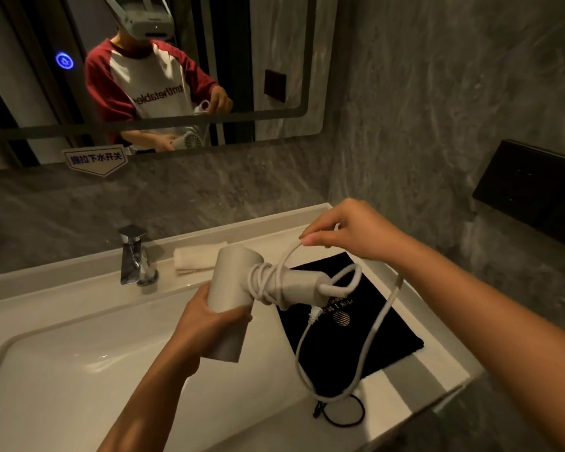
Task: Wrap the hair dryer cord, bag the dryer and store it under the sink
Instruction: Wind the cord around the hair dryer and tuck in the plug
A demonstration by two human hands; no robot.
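A white hair dryer [232,282] is held over the sink, its barrel gripped by my left hand [206,318]. Its handle points right, with several turns of white cord [377,324] wound around it near the barrel. My right hand [349,228] is raised above the handle and pinches the cord. From there the cord hangs down in a long loop over a flat black drawstring bag [366,350] lying on the counter to the right. The plug [313,313] dangles just below the handle.
A chrome faucet [136,256] stands behind the white basin [88,353], with a folded white towel [193,257] beside it. A mirror [150,70] hangs on the grey marble wall, and a black box [532,187] is mounted at right. The counter's front edge [444,396] is close.
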